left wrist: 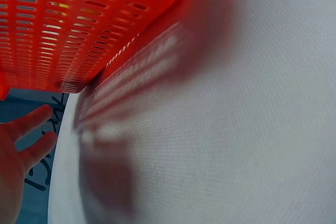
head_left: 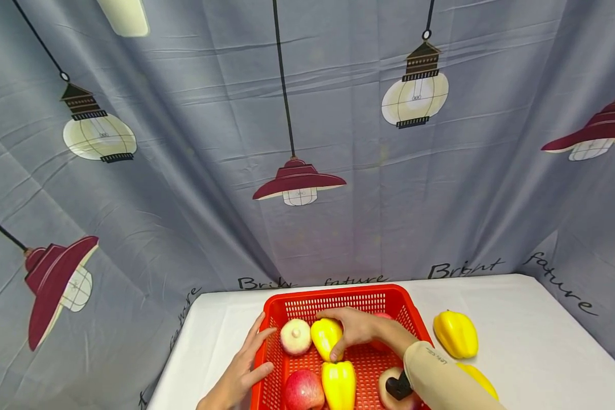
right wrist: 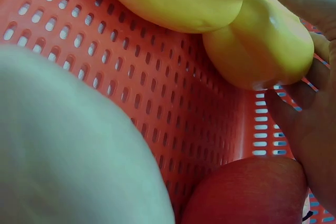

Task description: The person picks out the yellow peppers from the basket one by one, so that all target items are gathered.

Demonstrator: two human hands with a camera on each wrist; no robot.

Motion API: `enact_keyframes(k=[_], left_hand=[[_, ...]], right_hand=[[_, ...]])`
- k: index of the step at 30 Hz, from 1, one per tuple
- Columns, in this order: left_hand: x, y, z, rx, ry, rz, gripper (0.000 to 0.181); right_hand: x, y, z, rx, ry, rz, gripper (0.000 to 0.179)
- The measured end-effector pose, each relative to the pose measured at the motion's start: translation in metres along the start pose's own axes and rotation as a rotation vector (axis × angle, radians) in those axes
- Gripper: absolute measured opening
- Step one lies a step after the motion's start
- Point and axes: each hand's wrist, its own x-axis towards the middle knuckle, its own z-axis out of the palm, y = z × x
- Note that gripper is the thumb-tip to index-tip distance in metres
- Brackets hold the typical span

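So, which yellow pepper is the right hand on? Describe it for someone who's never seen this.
Find the red basket on the white table. Toward its far side, just right of a pale round fruit, is the yellow pepper you want. A second pepper lies just nearer the camera, but only yours has the right hand gripping it.

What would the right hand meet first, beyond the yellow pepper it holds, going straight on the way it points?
Likely the pale round fruit beside that yellow pepper; height is unclear, so the right hand might pass above it.
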Motion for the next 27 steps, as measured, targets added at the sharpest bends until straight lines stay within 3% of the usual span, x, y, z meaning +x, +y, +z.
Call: enact_keyframes(k=[7,19,27], left_hand=[[-0.001,0.0,0.001,-0.018,-0.004,-0.009,0.058],[-0.001,-0.002,0.003,-0.108,-0.023,-0.054,0.057],[0.0,-0.002,0.002,-0.095,-0.015,-0.032,0.057]], right_hand=[[0.0,-0.002,0.001,-0.042,0.038,-0.033,0.067],[-0.004,-0.005,-0.003,0.02,0.088,-0.013,0.073],[-0.009,-0.008,-0.015,0.067,0.117,-0.046,0.075]])
